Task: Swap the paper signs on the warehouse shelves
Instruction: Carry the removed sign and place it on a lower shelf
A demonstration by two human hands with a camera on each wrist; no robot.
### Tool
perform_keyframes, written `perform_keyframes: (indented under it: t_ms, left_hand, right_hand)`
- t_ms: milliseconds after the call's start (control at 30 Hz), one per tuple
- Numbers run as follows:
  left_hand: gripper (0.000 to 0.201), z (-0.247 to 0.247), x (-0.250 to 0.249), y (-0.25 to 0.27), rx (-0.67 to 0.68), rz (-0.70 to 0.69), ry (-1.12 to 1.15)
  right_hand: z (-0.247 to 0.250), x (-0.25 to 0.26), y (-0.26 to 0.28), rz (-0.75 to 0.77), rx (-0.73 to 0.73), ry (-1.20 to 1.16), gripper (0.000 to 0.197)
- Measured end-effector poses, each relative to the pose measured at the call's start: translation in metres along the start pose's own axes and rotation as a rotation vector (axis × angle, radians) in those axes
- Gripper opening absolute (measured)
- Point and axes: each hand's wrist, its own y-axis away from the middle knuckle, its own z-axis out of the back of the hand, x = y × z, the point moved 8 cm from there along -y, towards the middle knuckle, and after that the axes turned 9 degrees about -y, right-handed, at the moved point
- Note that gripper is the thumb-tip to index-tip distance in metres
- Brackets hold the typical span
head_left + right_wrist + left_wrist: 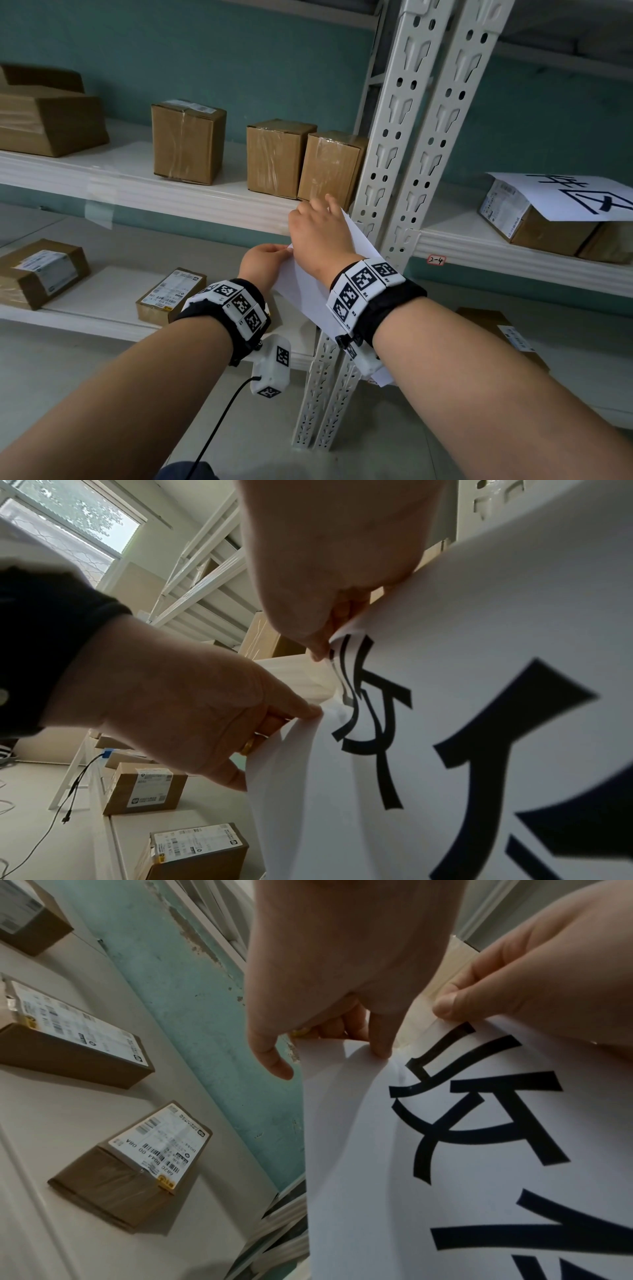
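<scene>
Nearby, red-edged tag [436, 260] "2-4".

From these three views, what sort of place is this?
Most likely a warehouse or parcel stockroom: slotted metal shelf posts, taped cardboard boxes bearing shipping labels, and a handwritten shelf tag reading 2-4.

The white metal shelf [191, 192] in front of me holds brown cardboard boxes [188, 142] standing in a row. The lower white shelf board [92, 301] has flat brown boxes with white labels [171, 296] lying on it. On the right shelf [479, 240], a white paper sign with black marks [565, 197] lies on top of a box [534, 222].
</scene>
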Motion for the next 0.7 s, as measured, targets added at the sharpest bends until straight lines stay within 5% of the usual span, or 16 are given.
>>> perform_keyframes:
  t_ms: [700]
  left_hand:
    - [0.012,0.007,0.012,0.000,-0.041,0.034,-0.011]
  right_hand:
    - [0.004,0.003,0.010,-0.011,0.064,-0.035,0.032]
